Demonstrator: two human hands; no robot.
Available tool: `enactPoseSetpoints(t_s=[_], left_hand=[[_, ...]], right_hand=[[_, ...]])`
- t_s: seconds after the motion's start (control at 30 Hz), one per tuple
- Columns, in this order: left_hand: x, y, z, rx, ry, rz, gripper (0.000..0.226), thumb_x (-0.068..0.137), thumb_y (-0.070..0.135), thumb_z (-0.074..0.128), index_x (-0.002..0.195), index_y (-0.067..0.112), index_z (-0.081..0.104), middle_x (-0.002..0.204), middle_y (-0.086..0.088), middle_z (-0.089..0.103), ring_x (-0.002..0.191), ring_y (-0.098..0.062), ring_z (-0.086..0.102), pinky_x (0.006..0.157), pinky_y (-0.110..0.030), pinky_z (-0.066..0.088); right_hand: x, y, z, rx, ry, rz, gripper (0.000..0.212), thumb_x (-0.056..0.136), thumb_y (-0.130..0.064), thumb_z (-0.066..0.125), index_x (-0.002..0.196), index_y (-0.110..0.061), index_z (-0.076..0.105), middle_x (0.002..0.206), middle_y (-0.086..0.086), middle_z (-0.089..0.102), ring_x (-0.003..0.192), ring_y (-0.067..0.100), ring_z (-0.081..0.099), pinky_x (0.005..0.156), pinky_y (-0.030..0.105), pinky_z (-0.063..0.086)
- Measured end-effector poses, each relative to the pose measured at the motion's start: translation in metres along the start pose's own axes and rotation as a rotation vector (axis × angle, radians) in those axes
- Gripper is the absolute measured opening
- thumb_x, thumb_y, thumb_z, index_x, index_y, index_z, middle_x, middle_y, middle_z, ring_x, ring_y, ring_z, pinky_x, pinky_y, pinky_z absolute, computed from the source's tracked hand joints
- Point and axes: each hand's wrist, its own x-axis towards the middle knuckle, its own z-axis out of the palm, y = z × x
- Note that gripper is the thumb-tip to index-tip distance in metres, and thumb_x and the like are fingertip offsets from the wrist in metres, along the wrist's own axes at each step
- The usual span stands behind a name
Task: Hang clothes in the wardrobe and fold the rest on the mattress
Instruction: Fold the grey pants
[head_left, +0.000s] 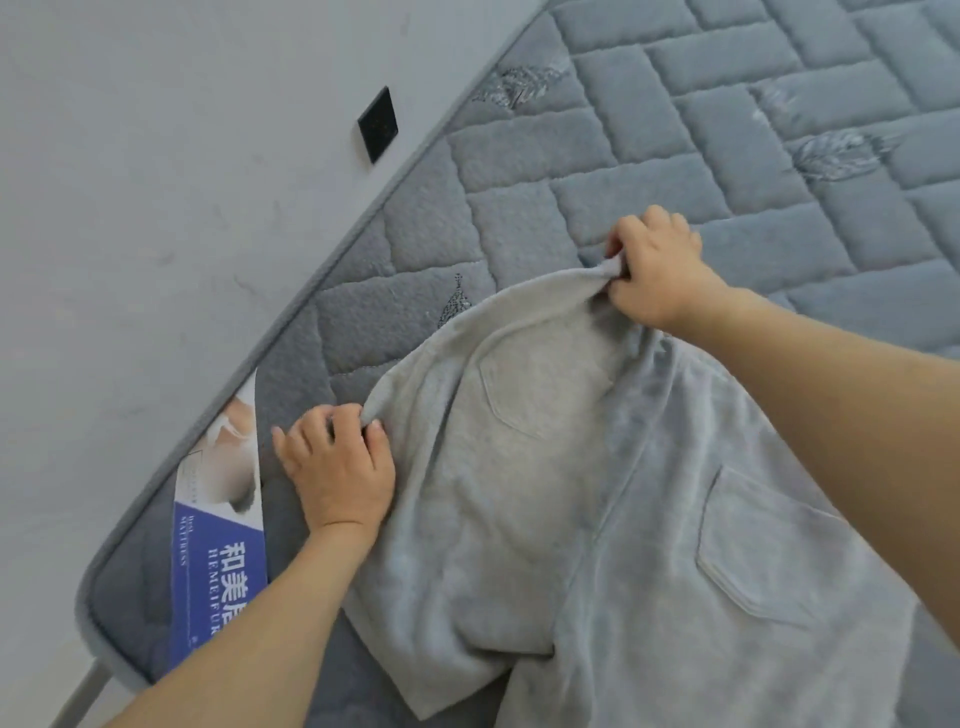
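A light grey garment with two patch pockets (597, 493) lies spread on the grey quilted mattress (727, 130). My left hand (337, 467) pinches the garment's upper edge at its left corner, close to the mattress surface. My right hand (654, 275) grips the same edge at its far corner and lifts it a little, so the edge stretches taut between both hands. The lower part of the garment runs out of the bottom of the view. No wardrobe shows.
A blue and white mattress label (218, 545) lies at the mattress's near left corner. The grey wall (130, 208) runs along the mattress's left side with a black socket plate (378, 124) on it. A strip of floor shows at bottom left.
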Motion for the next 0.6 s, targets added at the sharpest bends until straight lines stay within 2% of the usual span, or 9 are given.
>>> enactPoseSetpoints(t_s=[0.1, 0.17, 0.2, 0.27, 0.33, 0.37, 0.47, 0.53, 0.6], left_hand=[[-0.011, 0.031, -0.06, -0.219, 0.01, 0.181, 0.021, 0.087, 0.025, 0.049, 0.089, 0.007, 0.058, 0.066, -0.012, 0.056, 0.065, -0.037, 0.055, 0.068, -0.047, 0.044], [-0.042, 0.067, -0.107, -0.354, -0.009, 0.305, 0.013, 0.085, 0.029, 0.049, 0.092, 0.019, 0.054, 0.052, 0.008, 0.042, 0.049, -0.024, 0.047, 0.052, -0.035, 0.042], [-0.065, 0.088, -0.13, -0.406, -0.042, 0.358, 0.013, 0.083, 0.031, 0.049, 0.094, 0.025, 0.052, 0.048, 0.011, 0.035, 0.046, -0.014, 0.042, 0.049, -0.03, 0.038], [-0.122, 0.128, -0.159, -0.453, -0.163, 0.517, 0.018, 0.08, 0.031, 0.049, 0.097, 0.031, 0.051, 0.048, 0.012, 0.033, 0.049, -0.013, 0.043, 0.048, -0.024, 0.031], [-0.184, 0.166, -0.164, -0.371, -0.366, 0.726, 0.019, 0.08, 0.033, 0.047, 0.1, 0.031, 0.048, 0.056, 0.007, 0.049, 0.053, -0.015, 0.052, 0.049, -0.029, 0.035], [-0.212, 0.185, -0.159, -0.31, -0.53, 0.777, 0.019, 0.083, 0.033, 0.045, 0.101, 0.03, 0.044, 0.066, 0.002, 0.059, 0.061, -0.023, 0.059, 0.052, -0.032, 0.037], [-0.278, 0.229, -0.121, -0.164, -1.056, 0.667, 0.016, 0.093, 0.026, 0.047, 0.105, 0.023, 0.037, 0.095, -0.017, 0.065, 0.084, -0.045, 0.06, 0.062, -0.042, 0.037], [-0.303, 0.244, -0.096, -0.102, -1.267, 0.576, 0.022, 0.093, 0.03, 0.052, 0.11, 0.019, 0.042, 0.11, -0.02, 0.063, 0.099, -0.045, 0.06, 0.072, -0.045, 0.043], [-0.315, 0.248, -0.079, -0.165, -1.395, 0.496, 0.033, 0.091, 0.037, 0.051, 0.12, 0.021, 0.051, 0.123, -0.014, 0.062, 0.113, -0.037, 0.059, 0.09, -0.043, 0.049]], right_hand=[[-0.036, 0.019, -0.035, -0.101, 0.127, -0.051, 0.025, 0.083, -0.014, 0.059, 0.108, -0.015, 0.06, 0.124, 0.02, 0.041, 0.114, 0.04, 0.039, 0.098, 0.044, 0.027], [-0.066, 0.037, -0.049, -0.101, 0.159, 0.01, 0.023, 0.083, -0.012, 0.056, 0.105, -0.018, 0.058, 0.126, 0.018, 0.038, 0.114, 0.04, 0.038, 0.097, 0.047, 0.028], [-0.081, 0.047, -0.054, -0.08, 0.169, 0.063, 0.023, 0.084, -0.011, 0.054, 0.106, -0.018, 0.056, 0.126, 0.018, 0.038, 0.113, 0.04, 0.038, 0.095, 0.049, 0.031], [-0.113, 0.066, -0.059, -0.034, 0.195, 0.166, 0.024, 0.087, -0.009, 0.05, 0.11, -0.014, 0.051, 0.126, 0.02, 0.037, 0.109, 0.041, 0.04, 0.088, 0.05, 0.037], [-0.144, 0.086, -0.063, -0.04, 0.192, 0.233, 0.023, 0.09, -0.008, 0.047, 0.113, -0.012, 0.046, 0.125, 0.021, 0.037, 0.105, 0.042, 0.043, 0.084, 0.05, 0.038], [-0.159, 0.098, -0.065, -0.059, 0.165, 0.26, 0.024, 0.091, -0.007, 0.046, 0.114, -0.012, 0.043, 0.125, 0.022, 0.036, 0.103, 0.042, 0.044, 0.084, 0.05, 0.038], [-0.199, 0.143, -0.067, -0.198, 0.046, 0.366, 0.034, 0.087, -0.005, 0.051, 0.118, -0.015, 0.039, 0.13, 0.022, 0.033, 0.108, 0.042, 0.045, 0.09, 0.052, 0.038], [-0.224, 0.173, -0.062, -0.193, -0.05, 0.512, 0.045, 0.089, -0.008, 0.051, 0.13, -0.021, 0.035, 0.137, 0.019, 0.028, 0.117, 0.043, 0.04, 0.095, 0.054, 0.037], [-0.242, 0.192, -0.052, 0.049, -0.124, 0.724, 0.058, 0.093, -0.012, 0.05, 0.144, -0.026, 0.025, 0.146, 0.017, 0.022, 0.125, 0.045, 0.037, 0.098, 0.054, 0.038]])
